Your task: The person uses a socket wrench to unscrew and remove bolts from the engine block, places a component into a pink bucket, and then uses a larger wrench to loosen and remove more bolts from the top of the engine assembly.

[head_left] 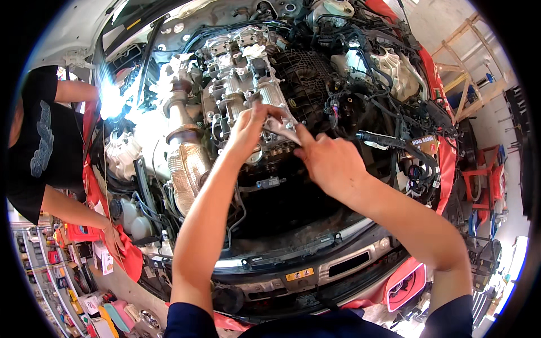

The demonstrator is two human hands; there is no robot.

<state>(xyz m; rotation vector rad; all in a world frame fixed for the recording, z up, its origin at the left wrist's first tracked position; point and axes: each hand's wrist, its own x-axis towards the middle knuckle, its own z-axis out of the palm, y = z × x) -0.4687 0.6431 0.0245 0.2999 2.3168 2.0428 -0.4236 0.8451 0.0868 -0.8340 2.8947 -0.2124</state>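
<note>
My left hand (248, 129) is at the front of the exposed engine top (228, 84), fingers curled round the left end of a pale, flattish piece (282, 128), seemingly metal. My right hand (327, 158) grips the right end of that piece, lower down and to the right. The piece lies at a slant over the front of the silver engine top; its contact with the engine is hard to make out.
A co-worker in black (45, 135) leans at the left. An exhaust pipe with foil shielding (189, 174), black intake manifold (304, 73), wiring (383, 73) and red fender covers (442, 191) surround my hands. A wooden frame (462, 67) stands at right, shelving (39, 265) lower left.
</note>
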